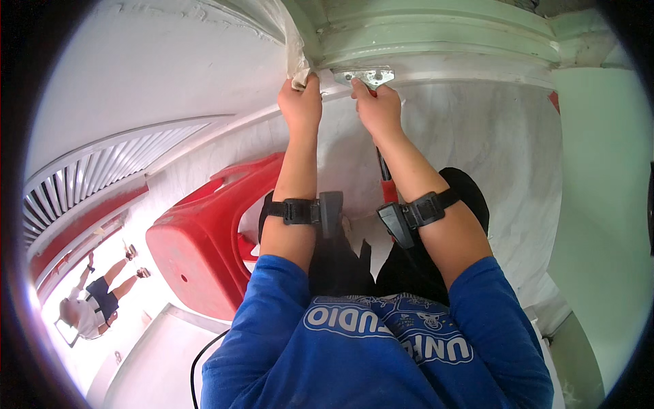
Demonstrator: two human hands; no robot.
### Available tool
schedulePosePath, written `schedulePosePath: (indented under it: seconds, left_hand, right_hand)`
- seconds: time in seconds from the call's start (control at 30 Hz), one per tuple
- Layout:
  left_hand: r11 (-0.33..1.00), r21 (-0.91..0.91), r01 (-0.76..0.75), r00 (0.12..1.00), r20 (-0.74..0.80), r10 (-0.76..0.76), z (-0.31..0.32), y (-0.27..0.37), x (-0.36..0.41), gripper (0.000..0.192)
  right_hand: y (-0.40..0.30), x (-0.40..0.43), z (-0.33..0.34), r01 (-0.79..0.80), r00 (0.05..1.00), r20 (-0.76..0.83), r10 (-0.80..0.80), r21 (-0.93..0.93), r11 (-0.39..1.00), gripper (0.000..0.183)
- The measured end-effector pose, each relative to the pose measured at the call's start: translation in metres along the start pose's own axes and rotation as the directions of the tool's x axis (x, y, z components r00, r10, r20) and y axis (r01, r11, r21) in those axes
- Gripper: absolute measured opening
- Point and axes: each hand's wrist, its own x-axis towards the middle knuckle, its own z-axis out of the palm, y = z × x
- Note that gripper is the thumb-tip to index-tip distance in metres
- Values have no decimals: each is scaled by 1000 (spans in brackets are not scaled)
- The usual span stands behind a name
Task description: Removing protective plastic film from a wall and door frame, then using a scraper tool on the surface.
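My left hand [302, 105] pinches the lower end of a loose strip of thin translucent plastic film [292, 38], which hangs down from the upper edge of the view. Beside it, my right hand [380, 107] grips a long-handled scraper with a wide metal head [375, 76]. The scraper's head lies against a pale ledge [444, 74] below a light green moulding [434, 30], its blade edge turned away from me. Its black handle [382, 164] with a red sleeve runs back under my right forearm. Part of that handle is hidden.
A red plastic stool [191, 260] stands to my left, near my leg. Beyond it are white slats [115, 158] and, farther off, another person [97, 301]. A black cable [196, 353] runs beside my left sleeve. Marbled grey panelling [490, 148] and a green surface [595, 153] are at the right.
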Motion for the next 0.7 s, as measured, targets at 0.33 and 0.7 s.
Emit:
schedulePosePath:
  seconds: [0.33, 0.7]
  left_hand:
    - [990, 110, -94, 994, 64, 87, -6, -2, 0, 22]
    - [983, 178, -34, 995, 94, 17, 2, -3, 2, 18]
  right_hand:
    - [4, 4, 7, 53, 999, 4, -53, 75, 996, 28]
    - [-14, -5, -4, 30, 999, 23, -32, 81, 996, 34]
